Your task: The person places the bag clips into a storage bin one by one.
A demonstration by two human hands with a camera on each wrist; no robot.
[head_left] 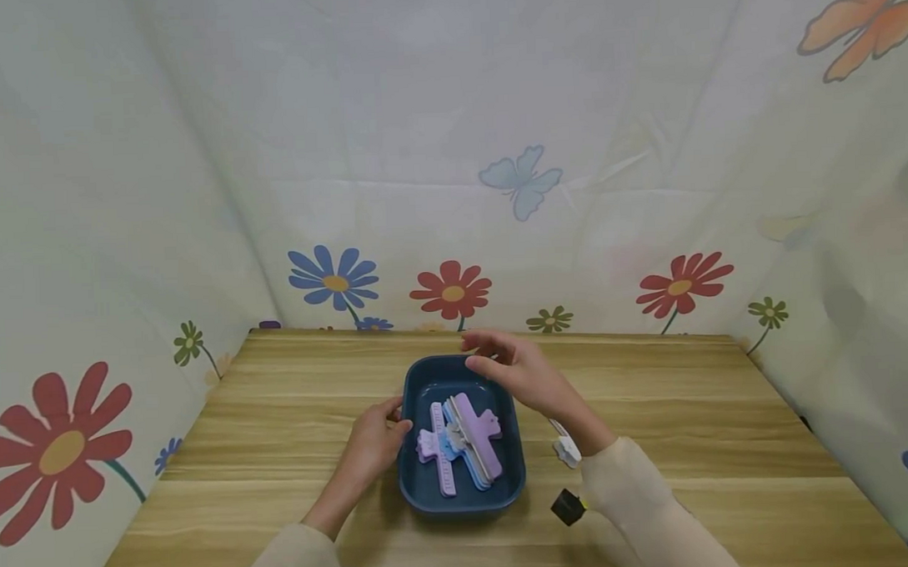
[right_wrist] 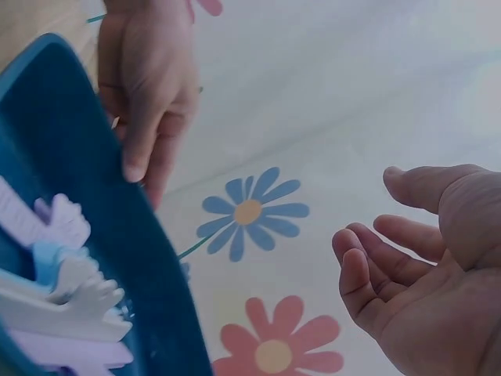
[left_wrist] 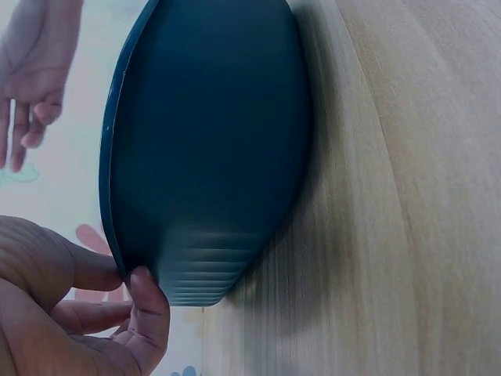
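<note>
A dark blue plastic basin (head_left: 462, 504) stands on the table with several bag clips inside. A purple clip (head_left: 478, 433) lies over white and blue ones at the right; another light purple clip (head_left: 442, 451) lies at the left. My left hand (head_left: 377, 440) pinches the basin's left rim between thumb and fingers, as the left wrist view shows close up. Over the basin's far right corner hovers my right hand (head_left: 520, 370), its fingers loosely bent and nothing in them. In the right wrist view, the right hand (right_wrist: 423, 266) is apart from the basin wall (right_wrist: 168, 290).
A small white scalloped piece (head_left: 567, 450) shows beside my right wrist. Nearer me, a black block (head_left: 568, 507) with a yellow edge is by the right sleeve. The wooden table (head_left: 692, 425) ends at a flower-printed curtain (head_left: 391, 194) behind and at both sides.
</note>
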